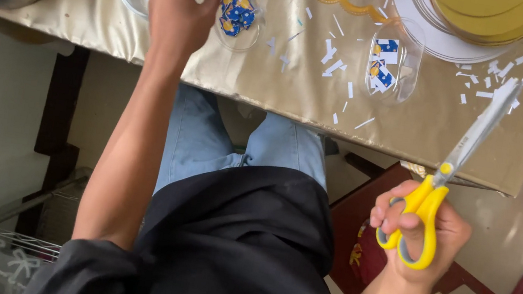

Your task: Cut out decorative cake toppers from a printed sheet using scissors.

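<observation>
The right hand (418, 238) gripped yellow-handled scissors (447, 176), fingers through the loops, blades shut and pointing away. Farther off, the left hand (178, 11) pinched its fingertips at a clear tray of blue-and-yellow cutouts (237, 14); paper scraps (330, 63) lay to its right.

Your right hand (418, 238) grips scissors (455, 164) with glossy yellow plastic handles and smooth, bright metal blades, while your left hand (178, 11) reaches a clear, shiny plastic container (240, 14) of printed paper cutouts. The table (220, 56) wears a satiny gold cloth with a soft sheen, strewn with matt white paper scraps (330, 63); your jeans (207, 138) are faded denim.
</observation>
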